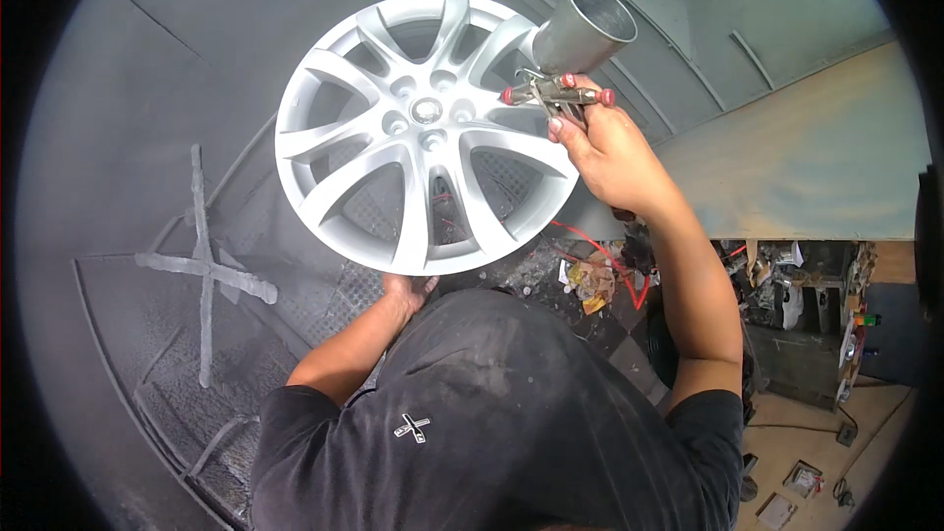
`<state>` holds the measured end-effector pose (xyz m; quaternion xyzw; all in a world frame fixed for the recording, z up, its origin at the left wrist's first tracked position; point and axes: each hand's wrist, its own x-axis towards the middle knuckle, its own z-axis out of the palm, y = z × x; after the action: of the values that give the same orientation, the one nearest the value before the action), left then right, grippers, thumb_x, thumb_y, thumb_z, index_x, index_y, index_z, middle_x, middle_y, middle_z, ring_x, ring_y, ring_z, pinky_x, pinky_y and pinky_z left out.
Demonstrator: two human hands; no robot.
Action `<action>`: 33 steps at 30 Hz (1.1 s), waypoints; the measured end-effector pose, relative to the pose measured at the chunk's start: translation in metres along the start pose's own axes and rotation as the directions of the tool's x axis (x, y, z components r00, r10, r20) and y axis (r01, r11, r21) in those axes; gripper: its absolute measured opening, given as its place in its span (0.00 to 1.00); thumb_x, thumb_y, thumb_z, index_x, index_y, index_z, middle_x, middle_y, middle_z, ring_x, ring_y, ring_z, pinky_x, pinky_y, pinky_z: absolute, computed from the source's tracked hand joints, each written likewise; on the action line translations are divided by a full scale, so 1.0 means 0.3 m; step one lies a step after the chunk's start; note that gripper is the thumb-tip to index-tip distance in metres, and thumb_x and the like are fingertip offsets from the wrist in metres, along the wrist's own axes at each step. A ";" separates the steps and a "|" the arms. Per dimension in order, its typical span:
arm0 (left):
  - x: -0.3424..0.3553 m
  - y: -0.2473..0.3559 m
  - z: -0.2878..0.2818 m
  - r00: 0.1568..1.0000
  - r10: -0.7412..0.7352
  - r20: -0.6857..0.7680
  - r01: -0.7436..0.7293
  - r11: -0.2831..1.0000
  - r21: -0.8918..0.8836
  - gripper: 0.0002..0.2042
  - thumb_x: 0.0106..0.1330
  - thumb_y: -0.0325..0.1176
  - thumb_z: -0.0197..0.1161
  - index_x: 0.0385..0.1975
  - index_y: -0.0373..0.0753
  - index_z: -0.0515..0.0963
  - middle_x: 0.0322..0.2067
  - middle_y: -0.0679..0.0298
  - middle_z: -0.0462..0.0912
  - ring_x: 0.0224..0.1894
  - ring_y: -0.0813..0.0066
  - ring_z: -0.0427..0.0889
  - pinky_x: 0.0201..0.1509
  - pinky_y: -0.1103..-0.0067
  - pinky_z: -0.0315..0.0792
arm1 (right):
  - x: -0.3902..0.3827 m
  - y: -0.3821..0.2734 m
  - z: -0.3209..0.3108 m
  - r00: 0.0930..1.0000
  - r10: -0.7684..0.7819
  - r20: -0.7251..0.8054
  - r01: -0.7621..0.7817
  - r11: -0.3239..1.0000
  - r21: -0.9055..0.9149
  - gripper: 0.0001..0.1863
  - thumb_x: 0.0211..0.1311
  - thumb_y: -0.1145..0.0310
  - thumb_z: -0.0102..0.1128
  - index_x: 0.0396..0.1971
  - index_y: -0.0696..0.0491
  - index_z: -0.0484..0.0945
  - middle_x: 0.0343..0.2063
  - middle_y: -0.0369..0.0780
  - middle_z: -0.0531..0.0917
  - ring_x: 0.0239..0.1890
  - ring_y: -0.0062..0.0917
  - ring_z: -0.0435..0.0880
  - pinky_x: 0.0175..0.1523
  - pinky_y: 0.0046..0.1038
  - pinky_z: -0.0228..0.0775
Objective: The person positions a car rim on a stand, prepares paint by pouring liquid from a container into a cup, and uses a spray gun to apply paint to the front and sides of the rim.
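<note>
A silver multi-spoke wheel rim fills the upper middle of the head view, face up. My right hand grips a metal spray gun with red knobs, held over the rim's right side, its cup standing above it. The thumb curls at the gun's trigger. At the rim's lower edge, my left hand has partly curled fingers, mostly hidden beneath the rim, so what they grip is unclear.
Grey booth walls curve around, with a cross-shaped grey support at left. A pale board is at right. Below it lie a red hose, crumpled rubbish and a cluttered shelf.
</note>
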<state>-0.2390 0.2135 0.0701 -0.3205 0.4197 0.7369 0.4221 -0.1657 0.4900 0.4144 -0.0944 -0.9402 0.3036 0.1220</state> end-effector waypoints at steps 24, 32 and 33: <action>0.196 0.476 -0.149 0.915 0.376 0.147 -0.395 0.910 0.129 0.30 0.68 0.60 0.50 0.61 0.45 0.72 0.59 0.64 0.77 0.61 0.60 0.74 0.63 0.56 0.65 | -0.096 0.110 0.016 0.955 -0.023 -0.296 -0.092 0.925 -0.369 0.17 0.69 0.71 0.54 0.53 0.60 0.67 0.31 0.60 0.82 0.38 0.60 0.80 0.43 0.53 0.72; 0.037 0.081 -0.270 0.976 0.218 0.008 -0.216 0.963 0.161 0.33 0.69 0.64 0.48 0.64 0.45 0.70 0.63 0.66 0.74 0.63 0.61 0.73 0.64 0.56 0.62 | -0.234 -0.140 0.089 0.999 -0.010 -0.033 0.005 0.992 -0.124 0.16 0.71 0.66 0.55 0.33 0.67 0.74 0.29 0.60 0.80 0.35 0.57 0.80 0.43 0.48 0.70; 0.002 0.021 -0.301 0.981 0.193 -0.009 -0.189 0.969 0.160 0.34 0.69 0.64 0.47 0.64 0.45 0.70 0.63 0.66 0.74 0.63 0.61 0.72 0.64 0.57 0.62 | -0.253 -0.190 0.104 0.999 0.019 -0.032 -0.021 0.998 -0.061 0.19 0.71 0.65 0.55 0.25 0.67 0.73 0.28 0.60 0.79 0.32 0.56 0.79 0.41 0.47 0.70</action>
<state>-0.2341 0.1318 0.0319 -0.2530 0.5110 0.7343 0.3684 -0.1084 0.4084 0.4107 -0.1124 -0.9460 0.2745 0.1307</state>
